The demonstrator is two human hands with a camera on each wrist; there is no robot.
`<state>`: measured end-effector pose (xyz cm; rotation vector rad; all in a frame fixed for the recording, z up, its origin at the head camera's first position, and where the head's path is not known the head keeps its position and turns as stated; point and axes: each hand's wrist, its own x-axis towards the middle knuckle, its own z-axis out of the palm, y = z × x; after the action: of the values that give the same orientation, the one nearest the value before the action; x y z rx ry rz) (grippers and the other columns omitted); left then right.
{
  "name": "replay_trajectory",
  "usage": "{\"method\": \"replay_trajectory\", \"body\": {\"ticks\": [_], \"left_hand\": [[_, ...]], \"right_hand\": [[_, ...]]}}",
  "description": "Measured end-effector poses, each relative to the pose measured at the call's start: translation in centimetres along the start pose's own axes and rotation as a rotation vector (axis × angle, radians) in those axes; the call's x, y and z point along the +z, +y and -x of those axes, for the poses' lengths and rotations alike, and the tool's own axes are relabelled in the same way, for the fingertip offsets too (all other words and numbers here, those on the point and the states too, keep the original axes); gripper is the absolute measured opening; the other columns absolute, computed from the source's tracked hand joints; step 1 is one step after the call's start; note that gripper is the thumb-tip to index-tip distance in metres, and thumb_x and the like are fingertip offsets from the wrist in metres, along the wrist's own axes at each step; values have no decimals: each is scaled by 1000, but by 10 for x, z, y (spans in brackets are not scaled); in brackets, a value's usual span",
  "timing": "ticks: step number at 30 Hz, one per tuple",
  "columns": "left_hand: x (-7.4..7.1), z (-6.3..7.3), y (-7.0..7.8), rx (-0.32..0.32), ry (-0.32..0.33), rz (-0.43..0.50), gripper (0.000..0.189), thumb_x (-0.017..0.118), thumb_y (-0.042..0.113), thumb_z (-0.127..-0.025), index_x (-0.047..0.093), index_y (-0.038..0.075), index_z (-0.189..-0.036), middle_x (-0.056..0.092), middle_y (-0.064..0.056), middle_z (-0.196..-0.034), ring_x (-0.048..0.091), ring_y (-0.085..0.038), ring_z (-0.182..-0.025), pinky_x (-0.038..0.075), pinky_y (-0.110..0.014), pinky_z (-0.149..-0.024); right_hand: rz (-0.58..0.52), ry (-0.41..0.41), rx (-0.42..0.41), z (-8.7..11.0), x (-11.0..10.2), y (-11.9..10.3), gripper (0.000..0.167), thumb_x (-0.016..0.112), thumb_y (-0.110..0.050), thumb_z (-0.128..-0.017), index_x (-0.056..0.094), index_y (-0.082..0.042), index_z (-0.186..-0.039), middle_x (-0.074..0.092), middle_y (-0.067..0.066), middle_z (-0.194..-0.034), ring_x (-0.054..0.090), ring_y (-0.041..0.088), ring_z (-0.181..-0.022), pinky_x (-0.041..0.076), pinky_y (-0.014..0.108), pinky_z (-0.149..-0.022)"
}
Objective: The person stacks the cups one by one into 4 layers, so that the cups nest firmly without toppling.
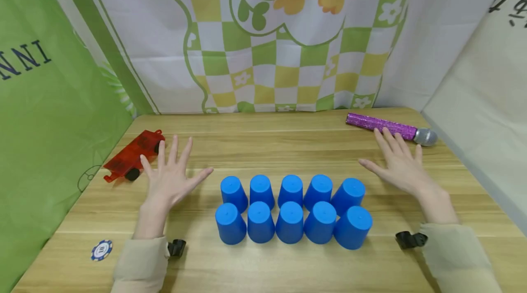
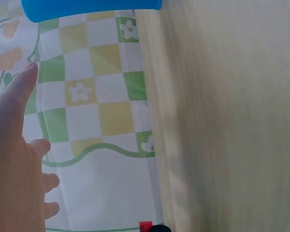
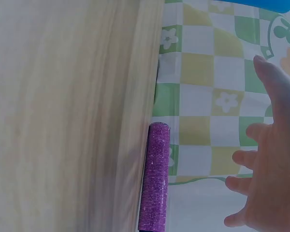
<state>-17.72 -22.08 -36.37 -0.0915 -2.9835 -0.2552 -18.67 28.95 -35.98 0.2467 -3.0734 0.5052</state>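
Note:
Two rows of upside-down blue cups (image 1: 291, 226) stand on the wooden table between the hands. The left hand (image 1: 170, 183) is held with fingers spread, nearest to a red toy wagon (image 1: 133, 156) with black wheels. On the other side, the right hand (image 1: 399, 167) also has its fingers spread, close to a purple glittery microphone (image 1: 380, 125) with a silver head. Neither hand holds anything. In the left wrist view a blue cup (image 2: 92, 7) shows at the top edge; in the right wrist view the microphone's purple handle (image 3: 155, 179) lies below the fingers.
A blue and white poker chip (image 1: 101, 250) lies at the table's left front. Behind the table hangs a checkered flower-print cloth (image 1: 284, 69). Green fabric (image 1: 49, 114) closes the left side and pale fabric (image 1: 486, 101) the right. A dark camera mount (image 1: 177, 248) sits at the left wrist.

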Motion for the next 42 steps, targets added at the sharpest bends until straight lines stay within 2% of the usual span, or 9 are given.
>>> {"method": "replay_trajectory", "body": {"ticks": [4,9,16,18,21,25,28,35,42], "left_hand": [[-7,2,3,21,18,18,91,34,78,-82,-2,31,-151,-6,-11,-159,-15,-40,-143,-20,-74,-99],[-16,3,7,46,22,62,91,37,76,-83,-4,33,-151,-5,-9,-160,-11,-41,-144,-13,-76,-101],[-18,1,9,123,-33,216,88,47,68,-85,0,33,-151,0,-3,-160,-3,-38,-146,-5,-73,-107],[-17,0,10,165,-58,286,87,51,63,-86,2,32,-152,3,-2,-160,0,-38,-146,-2,-71,-108],[-17,0,12,226,-87,375,85,55,57,-87,5,32,-152,7,-2,-160,5,-38,-146,3,-70,-110],[-16,2,15,258,-118,449,83,57,52,-88,8,31,-152,13,-3,-159,10,-38,-145,11,-71,-108],[-14,4,17,260,-142,477,82,58,50,-88,10,31,-151,15,-4,-159,12,-39,-144,15,-71,-107],[-11,5,26,282,-223,540,78,57,54,-88,20,27,-150,25,-3,-156,26,-33,-141,27,-64,-108],[-6,8,26,313,-246,602,70,60,47,-88,33,18,-146,39,-6,-149,34,-33,-138,30,-63,-107]], "right_hand": [[-24,36,-29,-1,-2,-1,88,45,-58,-91,-7,-22,-151,-5,17,-158,-3,46,-143,-12,75,-102],[-152,107,-123,-1,-8,-3,86,58,-43,-91,6,-12,-152,9,22,-156,12,49,-140,11,73,-105],[-285,27,-141,4,-16,-9,70,58,-34,-93,25,-7,-149,34,27,-146,36,50,-128,30,69,-98],[-310,-7,-170,6,-17,-10,61,56,-31,-95,33,-5,-145,42,26,-141,45,46,-123,39,59,-99],[-361,-66,-227,9,-17,-11,53,54,-26,-96,39,-2,-141,50,23,-136,53,40,-118,50,32,-94],[-421,-149,-263,12,-14,-11,50,53,-22,-97,40,-2,-140,53,22,-134,55,39,-116,49,14,-84],[-456,-185,-281,14,-11,-12,49,53,-21,-97,41,-3,-140,53,21,-134,55,38,-117,50,16,-85],[-506,-250,-350,16,-11,-13,49,61,-15,-91,46,-7,-137,56,17,-131,59,7,-112,52,19,-85],[-557,-285,-431,16,-4,-11,54,66,-8,-86,45,-6,-136,55,18,-132,58,9,-114,51,25,-92]]}}
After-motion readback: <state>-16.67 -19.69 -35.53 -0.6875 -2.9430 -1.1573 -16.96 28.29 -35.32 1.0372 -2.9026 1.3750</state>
